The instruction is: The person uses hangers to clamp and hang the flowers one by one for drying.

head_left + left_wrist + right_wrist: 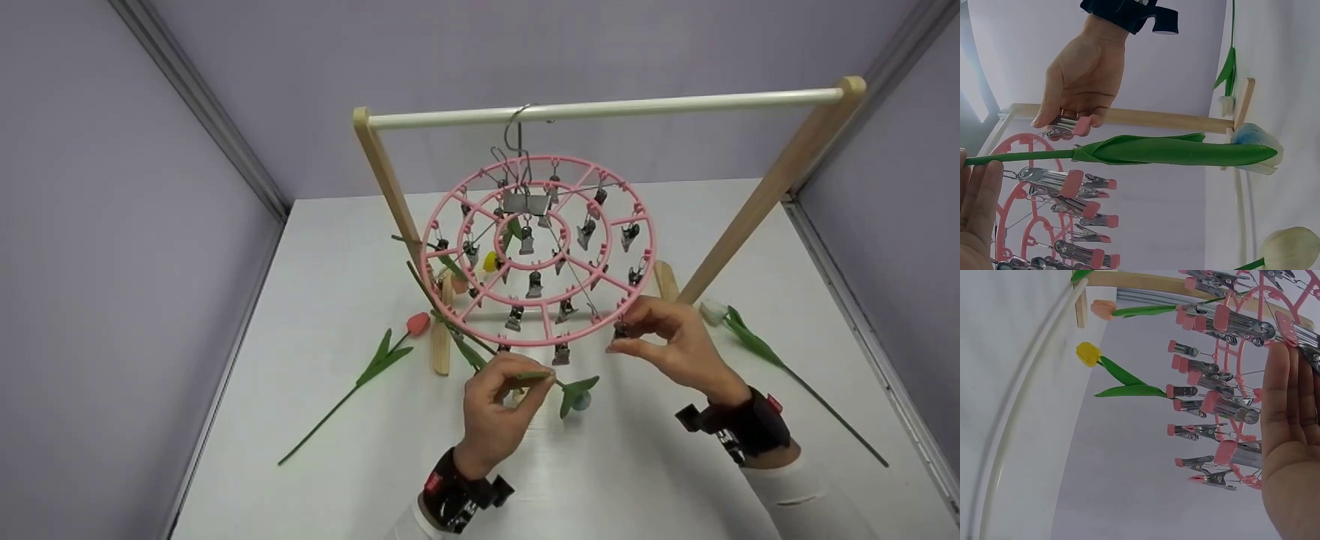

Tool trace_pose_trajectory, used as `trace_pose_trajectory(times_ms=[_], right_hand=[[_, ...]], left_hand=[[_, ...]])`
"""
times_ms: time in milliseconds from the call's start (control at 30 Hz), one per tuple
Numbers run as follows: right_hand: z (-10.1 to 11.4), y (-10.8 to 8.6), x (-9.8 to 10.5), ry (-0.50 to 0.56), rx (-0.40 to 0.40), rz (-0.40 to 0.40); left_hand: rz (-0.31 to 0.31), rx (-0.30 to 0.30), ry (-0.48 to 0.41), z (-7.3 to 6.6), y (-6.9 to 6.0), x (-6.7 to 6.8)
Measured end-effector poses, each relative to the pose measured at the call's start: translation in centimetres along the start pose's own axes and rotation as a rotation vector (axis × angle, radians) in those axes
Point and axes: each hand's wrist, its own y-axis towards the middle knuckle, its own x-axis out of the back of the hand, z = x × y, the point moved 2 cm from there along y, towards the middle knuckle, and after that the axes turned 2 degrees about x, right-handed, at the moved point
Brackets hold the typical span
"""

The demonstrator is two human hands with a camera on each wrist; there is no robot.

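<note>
My left hand pinches the green stem of a blue-and-white artificial tulip, its bloom pointing down in the left wrist view. Beside it, at the near right rim of a round pink hanger, my right hand holds a metal clip with pink tips between thumb and fingers. The tulip's stem passes close by that clip without visibly being in it. Many such clips hang from the rings. A yellow tulip and an orange tulip hang bloom-down from the hanger.
The hanger's hook sits on a white bar between wooden posts. On the white table lie a red tulip at left and a white tulip at right. A pale tulip shows low in the left wrist view.
</note>
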Motion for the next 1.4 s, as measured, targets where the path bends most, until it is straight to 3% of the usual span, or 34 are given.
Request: trace_pose_trajectory(times_ms=[533,1133,1400], right_hand=[[0.3,-0.4,-2.4,-0.08,0.097,0.029],[0.4,-0.7,-4.7,-0.11,0.165,0.03],[0.3,-0.3,-5.2,-0.092,0.214,0.013]], left_hand=[[0.009,0.017,0.018,0.0,0.4,-0.1],[-0.025,0.117,0.035,0.3,0.4,-0.2],[-0.038,0.077,0.048,0.4,0.5,-0.4]])
